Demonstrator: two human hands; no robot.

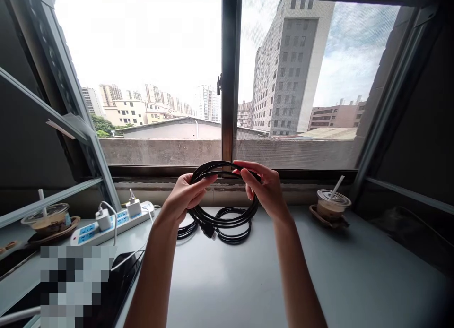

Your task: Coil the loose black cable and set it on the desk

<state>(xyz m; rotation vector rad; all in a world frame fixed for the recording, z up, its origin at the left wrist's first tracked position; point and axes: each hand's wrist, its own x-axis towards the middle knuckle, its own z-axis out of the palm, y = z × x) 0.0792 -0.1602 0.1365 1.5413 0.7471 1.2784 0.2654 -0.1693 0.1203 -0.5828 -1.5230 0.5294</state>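
Note:
Between my two hands a coiled black cable [227, 221] is held up in a loose ring above the table. My left hand [187, 193] grips the ring's left side, thumb laid over the strands. On the right side, my right hand [264, 184] has its thumb and fingers closed around the upper strands. A dark plug [208, 230] with a light metal tip hangs at the bottom of the ring. Behind and below it, more coiled black cable [234, 242] lies on the table, partly hidden by the held ring.
A white power strip [113, 224] with blue sockets and two plugged-in white chargers stands at the left. A lidded drink cup [332, 205] with a straw sits at the right, another cup [48, 219] far left. A dark device [124, 280] lies front left. The window [229, 129] is behind.

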